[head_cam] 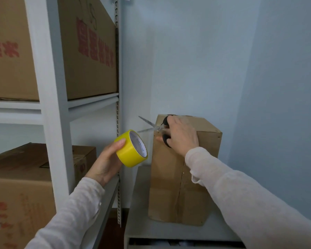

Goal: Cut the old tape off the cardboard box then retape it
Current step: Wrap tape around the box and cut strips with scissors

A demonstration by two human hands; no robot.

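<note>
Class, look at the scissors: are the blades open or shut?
Open. The scissors show two blades spread in a V, held in the right hand.

cardboard box (178, 177) upright on cabinet top (140, 221) at right, shelving rack (57, 108) left of it holding boxes (86, 51), tape roll (131, 149) between rack and box, scissors (154, 127) at box's top edge

Three boxes at least, two hands
One tape roll (128, 151) at 9 o'clock of the lone cardboard box (169, 186), one pair of scissors (152, 127) at its 11; left hand (106, 162), right hand (182, 135); rack (52, 105) at 9 holds an upper box (90, 51) and a lower box (20, 186).
</note>
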